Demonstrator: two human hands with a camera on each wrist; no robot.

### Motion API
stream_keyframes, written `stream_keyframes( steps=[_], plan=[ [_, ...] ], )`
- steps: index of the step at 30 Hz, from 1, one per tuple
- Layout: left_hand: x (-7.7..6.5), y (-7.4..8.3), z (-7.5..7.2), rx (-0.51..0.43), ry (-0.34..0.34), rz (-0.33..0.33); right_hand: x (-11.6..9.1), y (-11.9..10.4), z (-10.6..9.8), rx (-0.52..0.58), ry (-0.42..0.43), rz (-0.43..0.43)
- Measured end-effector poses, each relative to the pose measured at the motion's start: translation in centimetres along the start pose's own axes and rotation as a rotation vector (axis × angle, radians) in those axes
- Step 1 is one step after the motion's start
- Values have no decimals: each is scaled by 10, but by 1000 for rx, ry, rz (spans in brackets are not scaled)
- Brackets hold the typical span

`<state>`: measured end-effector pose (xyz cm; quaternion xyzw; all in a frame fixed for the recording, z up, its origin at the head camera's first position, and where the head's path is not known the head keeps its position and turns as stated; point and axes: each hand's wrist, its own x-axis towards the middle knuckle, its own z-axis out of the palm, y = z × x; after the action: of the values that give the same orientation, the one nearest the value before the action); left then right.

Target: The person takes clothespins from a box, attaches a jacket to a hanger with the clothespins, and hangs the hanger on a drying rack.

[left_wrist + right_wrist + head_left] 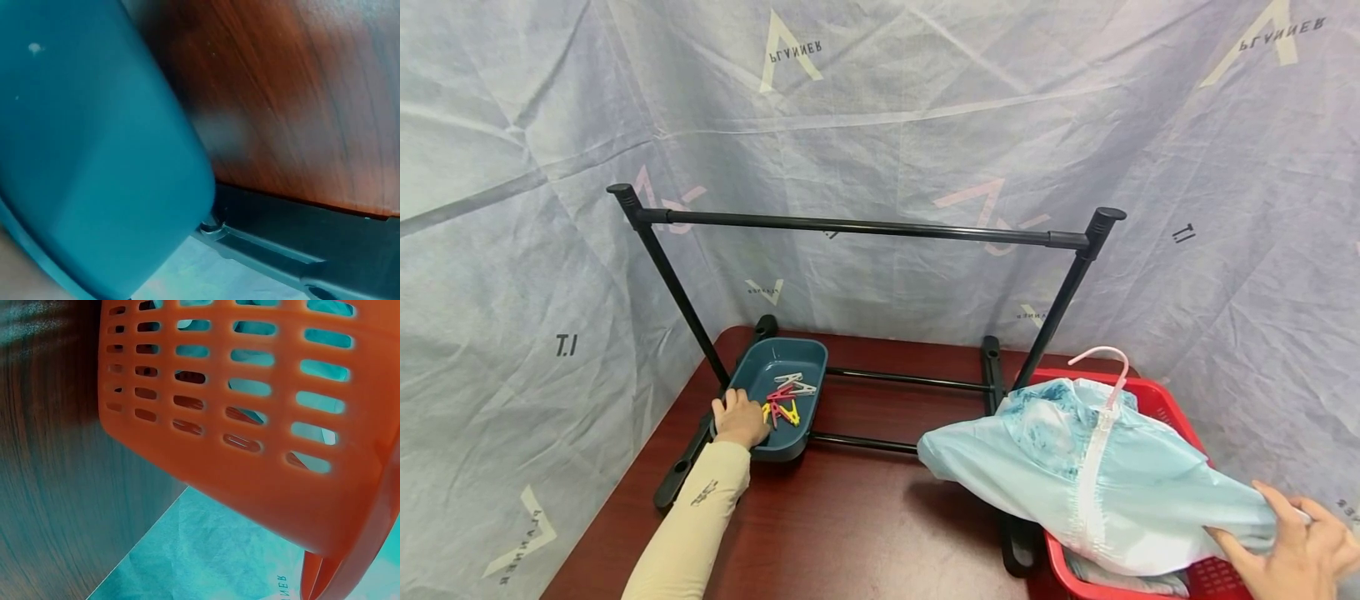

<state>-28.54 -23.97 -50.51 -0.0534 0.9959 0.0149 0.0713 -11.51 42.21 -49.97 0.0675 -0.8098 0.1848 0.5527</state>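
Observation:
My left hand [741, 421] is at the near left rim of a blue plastic tray [808, 354], gripping its edge. Inside the tray lie several clothespins [782, 400] in white, red and yellow. The left wrist view shows the tray's smooth outer side [125, 156] up close. With my right hand [1296, 546] I pinch the right end of a light blue garment [1165, 479] with a white lace strip. A pink hanger [1125, 375] sticks out at the garment's top. The garment lies spread over a red basket [1172, 408]; the right wrist view shows only the slotted basket wall [262, 494].
A black clothes rack [865, 225] stands on the dark red wooden table [865, 517], its top bar running across the middle. Its left foot [677, 479] lies beside the tray. Grey cloth [1123, 575] is folded in the basket. A printed fabric sheet [880, 108] hangs behind.

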Motion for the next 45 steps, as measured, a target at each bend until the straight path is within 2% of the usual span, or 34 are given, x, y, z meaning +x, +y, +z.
stream_keyframes(
  steps=[6, 16, 26, 30, 37, 45],
  plan=[
    [4, -2, 3, -3, 28, 12, 2, -1, 0, 6, 34, -14],
    [0, -1, 1, -1, 55, 16, -11, 24, 6, -11, 71, -23],
    [-2, -3, -1, 9, 103, 30, -1, 6, 0, -6, -3, -5],
    [-1, -4, -1, 9, 118, 36, 3, -1, -1, 4, -7, -5],
    [-1, -4, -4, 10, 150, 54, 2, 2, -1, 1, 0, -17],
    [-4, -4, -8, -24, 152, 49, 0, 7, 0, -3, -5, -9]
  ],
)
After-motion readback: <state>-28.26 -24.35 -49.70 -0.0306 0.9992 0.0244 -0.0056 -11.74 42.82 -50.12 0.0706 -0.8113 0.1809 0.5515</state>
